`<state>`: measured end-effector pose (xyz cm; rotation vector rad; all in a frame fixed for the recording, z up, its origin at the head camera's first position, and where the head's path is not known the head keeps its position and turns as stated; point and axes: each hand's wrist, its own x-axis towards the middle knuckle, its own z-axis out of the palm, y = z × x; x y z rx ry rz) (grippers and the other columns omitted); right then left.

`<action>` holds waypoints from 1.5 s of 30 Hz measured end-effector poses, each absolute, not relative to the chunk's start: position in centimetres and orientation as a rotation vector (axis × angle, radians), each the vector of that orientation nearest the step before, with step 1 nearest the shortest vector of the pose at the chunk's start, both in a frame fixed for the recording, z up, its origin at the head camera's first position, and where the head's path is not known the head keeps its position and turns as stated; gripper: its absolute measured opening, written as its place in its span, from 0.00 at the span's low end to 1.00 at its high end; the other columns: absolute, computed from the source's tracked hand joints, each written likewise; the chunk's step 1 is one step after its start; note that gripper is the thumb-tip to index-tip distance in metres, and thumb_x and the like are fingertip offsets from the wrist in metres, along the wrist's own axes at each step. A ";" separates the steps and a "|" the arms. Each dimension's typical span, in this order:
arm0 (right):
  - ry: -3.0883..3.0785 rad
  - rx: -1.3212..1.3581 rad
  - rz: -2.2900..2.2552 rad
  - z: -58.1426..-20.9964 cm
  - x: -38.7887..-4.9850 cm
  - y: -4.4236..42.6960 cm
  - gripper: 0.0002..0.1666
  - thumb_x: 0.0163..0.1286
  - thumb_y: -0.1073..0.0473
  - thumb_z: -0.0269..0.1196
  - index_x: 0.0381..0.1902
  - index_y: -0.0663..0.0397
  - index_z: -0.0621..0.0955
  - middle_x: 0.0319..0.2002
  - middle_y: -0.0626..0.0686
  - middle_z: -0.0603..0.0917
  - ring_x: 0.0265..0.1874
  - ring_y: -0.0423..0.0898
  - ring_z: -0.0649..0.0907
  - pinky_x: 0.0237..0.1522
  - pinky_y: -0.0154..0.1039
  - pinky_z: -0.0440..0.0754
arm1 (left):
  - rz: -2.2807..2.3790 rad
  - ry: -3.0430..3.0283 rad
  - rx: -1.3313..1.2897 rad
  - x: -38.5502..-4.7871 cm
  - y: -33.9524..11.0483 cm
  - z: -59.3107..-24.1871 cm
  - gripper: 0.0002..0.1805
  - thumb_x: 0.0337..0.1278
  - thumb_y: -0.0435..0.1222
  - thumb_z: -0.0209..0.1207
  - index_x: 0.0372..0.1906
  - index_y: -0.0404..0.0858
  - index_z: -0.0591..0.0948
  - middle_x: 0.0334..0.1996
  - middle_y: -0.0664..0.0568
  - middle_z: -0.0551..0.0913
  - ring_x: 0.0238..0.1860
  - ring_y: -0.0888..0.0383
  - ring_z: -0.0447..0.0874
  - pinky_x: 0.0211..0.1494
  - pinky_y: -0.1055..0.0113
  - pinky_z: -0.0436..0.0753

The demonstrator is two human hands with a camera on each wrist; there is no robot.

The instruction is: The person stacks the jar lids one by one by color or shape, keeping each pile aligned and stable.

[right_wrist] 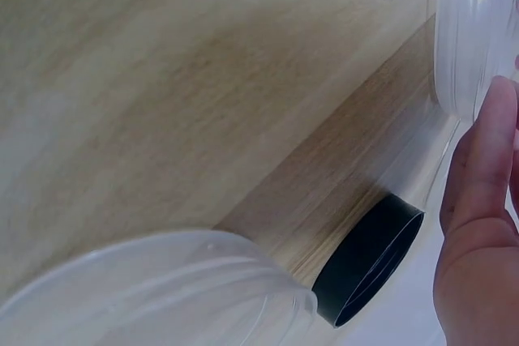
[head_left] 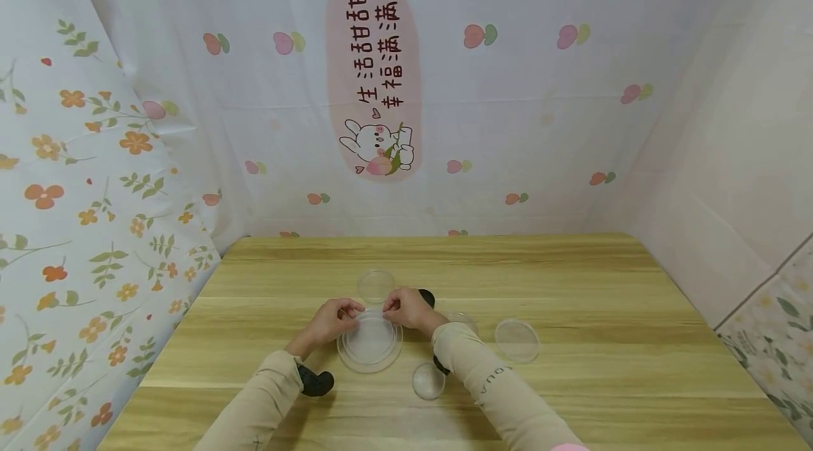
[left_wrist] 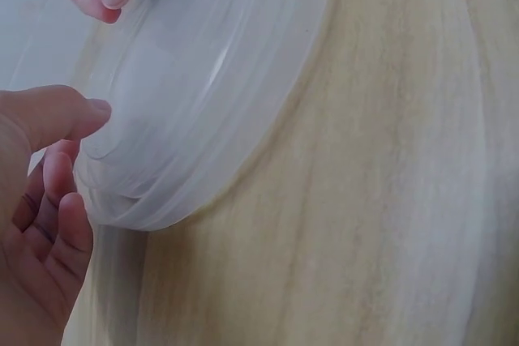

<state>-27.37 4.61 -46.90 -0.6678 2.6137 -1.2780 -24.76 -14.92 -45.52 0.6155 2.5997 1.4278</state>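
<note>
"Beige sleeves [head_left: 244, 401] closest, both reaching toward the clear lid stack [head_left: 371, 344]. Hands?"

"Right hand [head_left: 409, 308] pinches the stack's far-right rim. Left hand [head_left: 330, 321] at its far-left rim: thumb and fingers apart, can't tell if gripping."

"Stack's where?"

"On the wooden table [head_left: 603, 296]. Thin clear disc [head_left: 376, 283] just beyond it, wider disc [head_left: 517, 340] well right of it."

Stacked clear discs [head_left: 371, 344] lie on the wood-grain table [head_left: 603, 296] — both hands [head_left: 334, 320] [head_left: 408, 308] at their far edge.
</note>
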 end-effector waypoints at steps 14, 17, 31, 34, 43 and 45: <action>2.530 -0.682 -1.284 -46.3 -27.5 5.3 0.03 0.58 0.68 0.59 0.28 0.63 0.80 0.20 0.50 0.78 0.17 0.37 0.76 0.20 0.29 0.76 | 1.499 2.651 0.510 -26.1 -15.5 -47.6 0.10 0.48 0.26 0.58 0.38 0.27 0.78 0.25 0.48 0.76 0.24 0.58 0.72 0.27 0.70 0.73; 2.550 -0.678 -1.303 -46.0 -27.8 5.3 0.04 0.59 0.67 0.59 0.28 0.63 0.80 0.21 0.49 0.78 0.18 0.36 0.75 0.21 0.29 0.75 | 1.504 2.687 0.452 -26.3 -15.5 -47.4 0.09 0.49 0.27 0.58 0.38 0.28 0.79 0.25 0.50 0.75 0.26 0.57 0.74 0.29 0.69 0.74; 2.602 -0.471 -1.491 -45.5 -29.8 6.7 0.07 0.61 0.68 0.56 0.35 0.69 0.78 0.26 0.55 0.78 0.26 0.52 0.80 0.26 0.35 0.78 | 1.531 2.775 0.427 -27.9 -14.8 -46.2 0.09 0.50 0.26 0.57 0.38 0.27 0.78 0.27 0.48 0.76 0.29 0.53 0.75 0.34 0.63 0.76; 2.607 -0.417 -1.485 -45.4 -30.2 6.9 0.10 0.62 0.67 0.55 0.39 0.70 0.77 0.28 0.55 0.78 0.28 0.54 0.80 0.27 0.36 0.78 | 1.530 2.769 0.411 -28.3 -14.7 -46.2 0.09 0.50 0.26 0.57 0.39 0.27 0.78 0.28 0.48 0.77 0.31 0.52 0.76 0.35 0.63 0.76; 2.644 -0.427 -1.445 -56.0 -39.0 7.5 0.23 0.58 0.46 0.61 0.47 0.53 0.76 0.35 0.49 0.78 0.32 0.43 0.79 0.29 0.34 0.78 | 1.591 2.739 0.382 -29.2 -14.3 -46.4 0.12 0.50 0.26 0.57 0.41 0.25 0.76 0.35 0.41 0.79 0.38 0.47 0.77 0.43 0.58 0.76; 2.639 -0.478 -1.453 -61.1 -43.0 7.7 0.27 0.52 0.39 0.62 0.46 0.48 0.76 0.35 0.47 0.77 0.32 0.40 0.78 0.27 0.34 0.77 | 1.603 2.731 0.351 -29.3 -14.2 -46.5 0.13 0.50 0.26 0.56 0.42 0.24 0.76 0.37 0.38 0.78 0.40 0.45 0.76 0.45 0.57 0.75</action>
